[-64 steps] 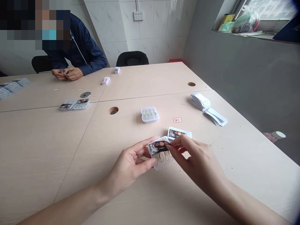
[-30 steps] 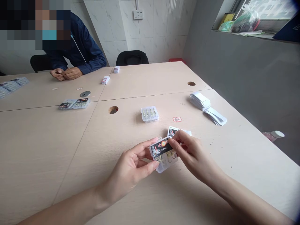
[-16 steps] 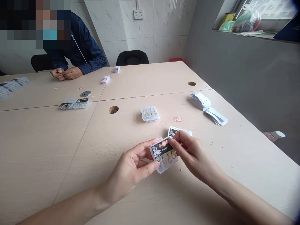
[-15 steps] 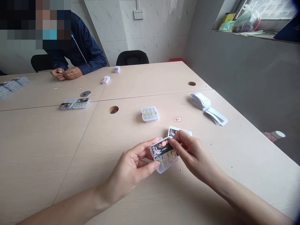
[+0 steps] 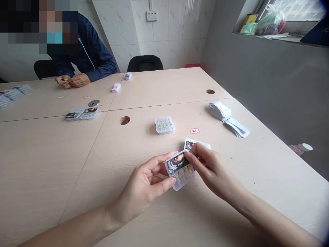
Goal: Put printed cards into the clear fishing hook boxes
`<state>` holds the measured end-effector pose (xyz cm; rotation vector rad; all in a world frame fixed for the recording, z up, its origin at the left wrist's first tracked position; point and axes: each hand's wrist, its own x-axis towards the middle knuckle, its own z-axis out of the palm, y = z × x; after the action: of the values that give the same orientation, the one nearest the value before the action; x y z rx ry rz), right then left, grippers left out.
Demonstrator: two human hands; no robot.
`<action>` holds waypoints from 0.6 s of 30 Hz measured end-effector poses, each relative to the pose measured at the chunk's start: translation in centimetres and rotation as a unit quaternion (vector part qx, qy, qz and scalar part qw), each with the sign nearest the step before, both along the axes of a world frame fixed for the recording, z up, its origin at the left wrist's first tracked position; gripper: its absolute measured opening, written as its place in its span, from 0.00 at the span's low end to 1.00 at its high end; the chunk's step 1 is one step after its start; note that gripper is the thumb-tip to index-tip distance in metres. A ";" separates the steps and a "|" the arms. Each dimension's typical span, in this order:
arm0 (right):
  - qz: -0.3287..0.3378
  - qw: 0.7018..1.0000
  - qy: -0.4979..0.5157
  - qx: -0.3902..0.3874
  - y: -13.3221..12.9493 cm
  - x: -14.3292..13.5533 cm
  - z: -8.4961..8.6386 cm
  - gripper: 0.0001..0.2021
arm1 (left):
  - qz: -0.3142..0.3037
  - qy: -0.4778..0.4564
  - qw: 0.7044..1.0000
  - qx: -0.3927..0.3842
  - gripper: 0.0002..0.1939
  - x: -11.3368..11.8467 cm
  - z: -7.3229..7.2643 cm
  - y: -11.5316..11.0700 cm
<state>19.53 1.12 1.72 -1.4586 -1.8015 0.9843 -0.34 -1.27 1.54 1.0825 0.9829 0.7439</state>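
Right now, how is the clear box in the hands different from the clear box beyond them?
The held box has a black label; the other box shows none on top. The held box is tilted; the other box lies flat on the table. Both are clear, with hooks inside.

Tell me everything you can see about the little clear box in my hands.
The box is small, flat and see-through, apparently plastic, with rounded corners. A black label with white characters and an orange-red starburst crosses its upper part; gold-coloured hooks show below. It is tilted, held above the table. Your left hand grips its left side; your right hand's fingers touch the label's right end.
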 end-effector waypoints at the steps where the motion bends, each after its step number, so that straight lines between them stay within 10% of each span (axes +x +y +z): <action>1: 0.000 1.000 0.000 0.000 0.0 0.0 0.0 0.16 | 0.000 0.001 1.000 0.000 0.26 0.0 0.0 0.0; 18: 0.003 1.000 -0.018 0.008 0.0 0.1 -0.1 0.17 | -0.004 0.010 1.000 0.007 0.25 -0.1 0.0 0.0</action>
<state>19.65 1.13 1.61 -1.4702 -1.8357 0.9517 -0.39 -1.26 1.54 1.1070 0.9920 0.7351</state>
